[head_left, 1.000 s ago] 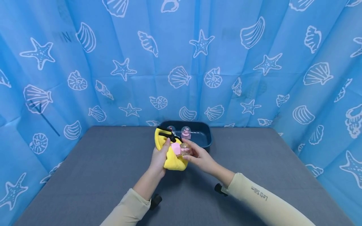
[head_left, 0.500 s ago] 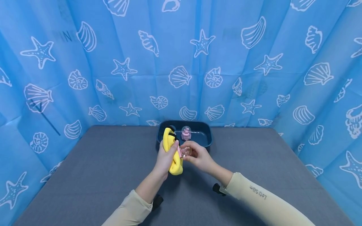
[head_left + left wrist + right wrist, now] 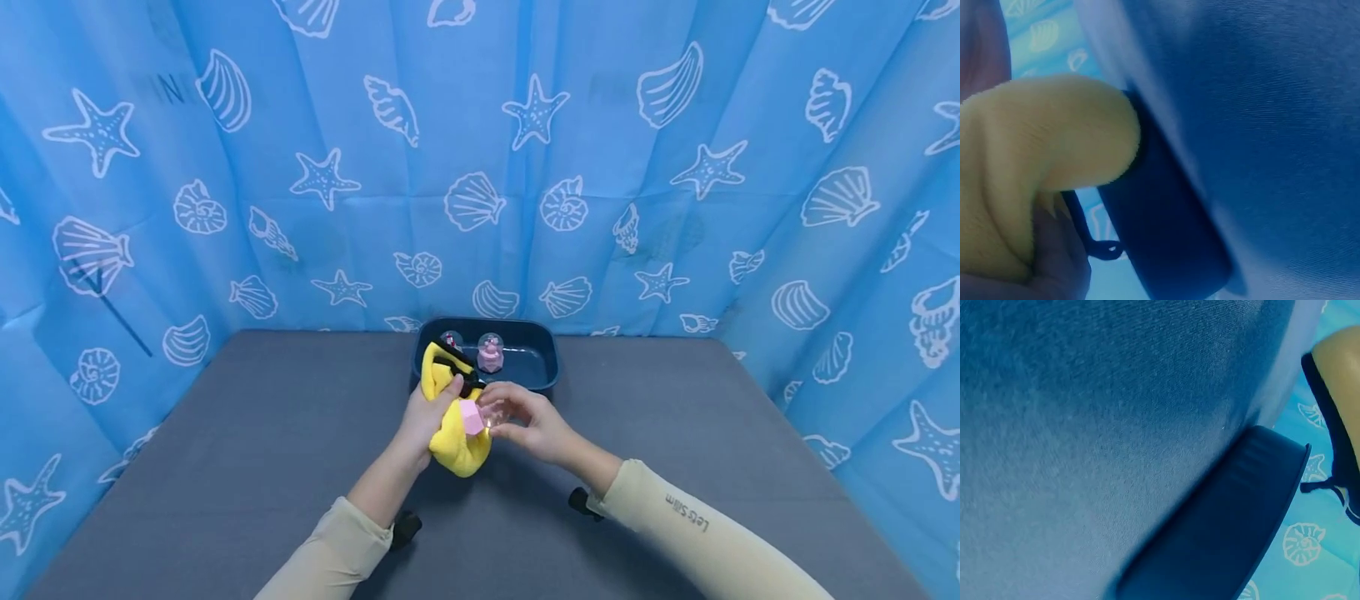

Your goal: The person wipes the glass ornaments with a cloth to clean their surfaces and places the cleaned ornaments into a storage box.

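My left hand [image 3: 426, 421] grips a folded yellow cloth [image 3: 459, 450] with a black trim and hanging loop [image 3: 1107, 249]. My right hand [image 3: 534, 421] pinches the clear dome of a small snow globe [image 3: 472, 417], whose pink faceted base is turned toward the cloth. Yellow fabric lies around and below that base. In the left wrist view the thick cloth [image 3: 1079, 137] hides much of the holding hand. The right wrist view catches only the cloth's black-trimmed edge [image 3: 1340, 375], and the right hand is out of sight there.
Behind the hands, a dark blue tray [image 3: 557, 354] stands on the grey tabletop [image 3: 315, 417] near the curtain. Inside it are a pink snow globe [image 3: 491, 353] and another domed globe [image 3: 452, 339], partly covered by the cloth. A blue shell-print curtain [image 3: 480, 125] encloses the table.
The yellow cloth swung nearly edge-on half a second ago, then opened back out and moved slightly left. The globe's pink base turned into view again, the right hand staying on the dome.
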A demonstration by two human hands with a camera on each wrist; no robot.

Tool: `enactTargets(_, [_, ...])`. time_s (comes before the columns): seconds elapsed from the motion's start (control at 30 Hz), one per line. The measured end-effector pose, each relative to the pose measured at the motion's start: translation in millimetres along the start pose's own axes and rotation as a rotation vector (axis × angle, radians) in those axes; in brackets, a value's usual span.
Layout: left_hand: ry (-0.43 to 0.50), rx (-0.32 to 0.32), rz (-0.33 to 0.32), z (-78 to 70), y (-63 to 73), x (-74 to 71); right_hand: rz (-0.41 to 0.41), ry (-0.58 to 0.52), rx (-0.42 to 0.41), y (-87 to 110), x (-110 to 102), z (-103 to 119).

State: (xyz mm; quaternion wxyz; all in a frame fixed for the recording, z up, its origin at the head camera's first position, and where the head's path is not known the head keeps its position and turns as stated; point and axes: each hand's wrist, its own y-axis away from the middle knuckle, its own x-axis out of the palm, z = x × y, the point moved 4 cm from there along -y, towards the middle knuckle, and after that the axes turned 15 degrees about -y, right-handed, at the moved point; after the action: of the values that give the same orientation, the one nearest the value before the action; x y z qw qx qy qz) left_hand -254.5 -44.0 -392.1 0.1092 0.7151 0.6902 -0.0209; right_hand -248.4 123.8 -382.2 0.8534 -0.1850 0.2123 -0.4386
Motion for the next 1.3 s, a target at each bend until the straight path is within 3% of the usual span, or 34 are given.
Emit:
enactTargets(0.1, [0.055,-0.041,0.03,4.0,-0.7,-2.0,-0.046,-0.095,0.123,1.1,-4.1,-2.4])
enactTargets(0.23, [0.15,-0.074,0.059,5.2,-0.2,-6.9,-0.185,-0.251,0.269,0.9,-12.9,-6.8])
enactTargets(0.4, [0.204,-0.021,0.054,-0.8,1.0,-9.6,-0.329,-0.286,0.361,-1.1,-20.2,-7.7])
enactTargets(0.7, [0.061,0.057,0.034,-2.5,5.4,6.6,-0.423,-0.059,0.374,-6.9,-10.6,-3.6])
enactTargets(0.9, [0.073,0.051,0.016,-1.2,5.0,4.2,-0.496,0.006,0.386,-9.2,-13.5,-3.6])
enactTargets(1.03, [0.075,0.051,0.023,-3.3,5.2,1.0,-0.456,0.015,0.374,-7.9,-14.7,-1.1])
enactTargets(1.17, [0.068,0.051,-0.006,-5.2,2.6,-1.9,-0.369,-0.002,0.303,-8.0,-10.1,2.8])
enactTargets(1.3, [0.051,0.04,-0.013,-4.6,1.8,-2.3,-0.385,0.001,0.28,-10.6,-6.7,5.0])
